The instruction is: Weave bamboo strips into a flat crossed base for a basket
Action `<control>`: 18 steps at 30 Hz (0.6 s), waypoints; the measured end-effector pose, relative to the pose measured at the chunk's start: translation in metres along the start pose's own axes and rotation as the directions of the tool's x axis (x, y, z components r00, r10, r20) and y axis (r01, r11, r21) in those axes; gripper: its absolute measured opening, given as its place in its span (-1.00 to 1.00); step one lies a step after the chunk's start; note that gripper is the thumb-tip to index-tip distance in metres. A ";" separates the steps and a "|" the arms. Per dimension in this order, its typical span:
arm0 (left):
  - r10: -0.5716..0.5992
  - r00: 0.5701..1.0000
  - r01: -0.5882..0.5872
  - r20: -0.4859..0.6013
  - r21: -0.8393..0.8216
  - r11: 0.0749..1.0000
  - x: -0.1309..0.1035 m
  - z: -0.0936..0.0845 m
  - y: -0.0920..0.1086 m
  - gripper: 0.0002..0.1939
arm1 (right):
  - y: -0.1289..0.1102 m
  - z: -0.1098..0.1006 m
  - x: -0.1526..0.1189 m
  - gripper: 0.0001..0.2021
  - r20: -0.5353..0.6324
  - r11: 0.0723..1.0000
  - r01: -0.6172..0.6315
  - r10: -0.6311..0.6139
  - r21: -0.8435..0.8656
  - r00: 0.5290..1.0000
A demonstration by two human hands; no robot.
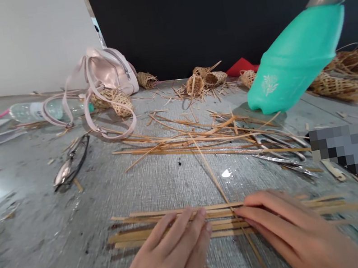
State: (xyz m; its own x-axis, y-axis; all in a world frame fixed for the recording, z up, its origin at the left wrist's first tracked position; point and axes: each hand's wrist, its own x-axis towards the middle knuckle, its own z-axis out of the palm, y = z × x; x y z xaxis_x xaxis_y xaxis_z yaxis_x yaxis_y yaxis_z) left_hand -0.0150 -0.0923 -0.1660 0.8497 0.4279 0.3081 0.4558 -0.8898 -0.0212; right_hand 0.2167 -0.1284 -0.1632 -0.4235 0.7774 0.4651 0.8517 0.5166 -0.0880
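Observation:
Several thin bamboo strips [225, 226] lie side by side across the table near me. One long strip [210, 170] crosses them, running from the loose strips behind down toward the front edge of the view. My left hand [171, 254] rests flat on the left part of the row, its fingers stretched out over the strips. On the right, my right hand [283, 226] has its thumb hidden and its fingers together, the fingertips touching the row close to the crossing strip. Whether those fingers pinch a strip is hard to make out.
Loose strips [174, 146] lie beyond my hands, with metal scissors [282, 158] at their right. Farther back are a green spray bottle [293, 60], woven bamboo pieces [204, 81], a pink bag [109, 70] and a plastic bottle [38, 112]. Eyeglasses [71, 163] lie at left.

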 end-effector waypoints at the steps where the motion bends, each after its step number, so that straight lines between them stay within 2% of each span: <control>1: 0.014 1.000 -0.014 -0.007 0.012 1.000 0.000 0.001 0.000 -0.64 | 0.000 0.000 0.001 -0.57 -0.001 1.000 0.004 -0.004 -0.004 1.000; 5: 0.052 0.999 -0.051 -0.017 0.037 0.998 -0.001 0.003 0.001 -0.64 | 0.001 0.001 -0.002 -0.56 0.022 1.000 -0.006 0.006 0.001 1.000; 9: 0.027 0.999 -0.029 -0.027 -0.042 0.999 -0.001 0.002 0.000 -0.66 | 0.002 0.003 -0.004 -0.57 0.026 1.000 -0.010 0.010 0.016 1.000; 15: 0.046 0.999 -0.045 0.017 -0.059 0.997 -0.007 0.005 -0.002 -0.62 | 0.001 0.004 -0.001 -0.56 -0.069 1.000 0.005 -0.006 -0.013 0.998; 18: 0.057 0.998 -0.055 0.026 -0.065 0.996 -0.008 0.007 -0.002 -0.60 | 0.002 0.005 -0.002 -0.55 -0.057 1.000 -0.003 0.003 0.002 0.998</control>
State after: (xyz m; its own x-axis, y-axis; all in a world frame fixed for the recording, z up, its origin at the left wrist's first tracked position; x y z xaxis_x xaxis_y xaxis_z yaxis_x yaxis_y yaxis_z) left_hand -0.0211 -0.0927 -0.1747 0.8808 0.3809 0.2812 0.3905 -0.9203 0.0235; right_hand 0.2176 -0.1273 -0.1684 -0.4026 0.7571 0.5145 0.8522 0.5151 -0.0912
